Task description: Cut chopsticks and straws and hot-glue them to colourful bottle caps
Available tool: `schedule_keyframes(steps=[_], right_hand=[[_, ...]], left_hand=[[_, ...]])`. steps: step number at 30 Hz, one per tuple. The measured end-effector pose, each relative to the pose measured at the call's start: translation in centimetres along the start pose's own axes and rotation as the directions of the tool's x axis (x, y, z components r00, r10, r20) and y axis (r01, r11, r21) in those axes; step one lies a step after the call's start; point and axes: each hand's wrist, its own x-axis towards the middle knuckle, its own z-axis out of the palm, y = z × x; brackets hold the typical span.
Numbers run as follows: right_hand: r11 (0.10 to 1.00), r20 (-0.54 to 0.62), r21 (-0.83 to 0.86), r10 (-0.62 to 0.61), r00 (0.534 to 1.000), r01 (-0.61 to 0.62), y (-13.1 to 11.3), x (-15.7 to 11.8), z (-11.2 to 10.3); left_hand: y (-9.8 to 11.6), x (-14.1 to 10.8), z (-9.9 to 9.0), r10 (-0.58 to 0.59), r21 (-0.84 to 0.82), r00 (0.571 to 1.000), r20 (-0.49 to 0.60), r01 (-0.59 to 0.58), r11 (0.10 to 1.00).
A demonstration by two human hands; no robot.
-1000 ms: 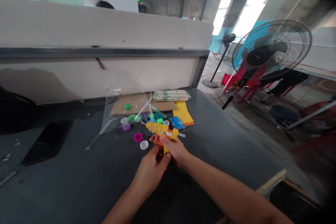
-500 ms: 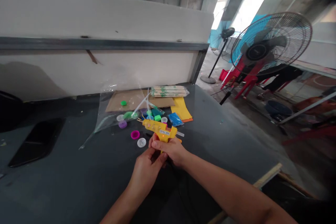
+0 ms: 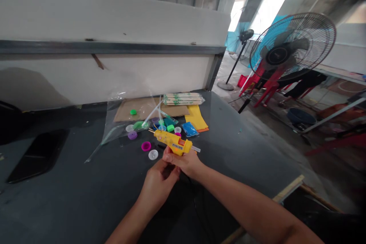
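A yellow glue gun [image 3: 171, 142] points left above the dark table, a clear glue stick out of its back end. My right hand [image 3: 185, 162] is wrapped round its handle. Just below, my left hand [image 3: 160, 179] has its thumb and fingers closed at the bottom of the handle, partly hidden there. Beyond the gun lie bottle caps, among them a magenta cap [image 3: 146, 146], a white cap [image 3: 153, 154] and a purple cap [image 3: 132, 135]. A blue packet [image 3: 190, 129] rests to the right of them.
Wrapped wooden sticks [image 3: 183, 99], yellow sheets [image 3: 197, 117], cardboard [image 3: 122, 109] and a clear plastic bag [image 3: 111, 122] lie near the white partition [image 3: 114, 72]. A black phone [image 3: 38, 156] is at the left. A standing fan [image 3: 278, 55] is beyond the table's right edge.
The glue gun has tilted slightly in my right hand, its orange trigger light no longer showing. The whole view has shifted a little; my left hand stays at the handle.
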Motion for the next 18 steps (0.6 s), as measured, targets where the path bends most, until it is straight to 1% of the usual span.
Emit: schedule_keyframes(steps=[2, 3, 4, 6, 7, 8, 10, 13, 16, 18], right_hand=[[1.0, -0.04, -0.013, 0.001, 0.999, -0.002, 0.3, 0.2, 0.1], [1.0, -0.074, -0.014, -0.006, 0.997, 0.005, 0.5, 0.3, 0.1], [1.0, -0.116, -0.016, -0.023, 0.993, 0.021, 0.7, 0.4, 0.2], [0.996, -0.197, -0.069, -0.074, 0.978, 0.061, 1.0, 0.4, 0.1], [0.989, -0.224, -0.129, -0.1, 0.969, 0.072, 1.1, 0.3, 0.1], [0.975, -0.24, -0.207, -0.126, 0.963, 0.076, 1.1, 0.2, 0.1], [0.922, -0.238, -0.379, -0.182, 0.954, 0.081, 0.8, -0.2, 0.1], [0.803, -0.209, -0.582, -0.303, 0.93, 0.131, 0.2, -0.7, 0.2], [0.686, -0.143, -0.698, -0.417, 0.897, 0.208, -0.1, -0.8, 0.3], [0.634, -0.084, -0.732, -0.447, 0.891, 0.249, -0.1, -0.8, 0.3]], left_hand=[[0.1, -0.1, -0.7, 0.058, 0.117, 0.997, -0.058, -0.051, 0.992], [0.3, -0.2, -1.0, 0.116, 0.19, 0.987, -0.107, -0.094, 0.977], [0.5, -0.4, -1.2, 0.193, 0.263, 0.968, -0.158, -0.147, 0.953], [1.3, -1.0, -1.5, 0.367, 0.383, 0.903, -0.225, -0.265, 0.885], [1.7, -1.4, -1.4, 0.439, 0.409, 0.869, -0.231, -0.322, 0.854], [2.2, -1.8, -1.3, 0.491, 0.42, 0.844, -0.218, -0.373, 0.828], [3.1, -2.4, -0.9, 0.546, 0.418, 0.816, -0.189, -0.436, 0.797], [4.0, -2.9, -0.3, 0.579, 0.424, 0.793, -0.191, -0.465, 0.777], [4.1, -3.1, -0.2, 0.614, 0.454, 0.763, -0.202, -0.483, 0.749], [4.0, -3.1, -0.3, 0.637, 0.468, 0.746, -0.196, -0.5, 0.729]])
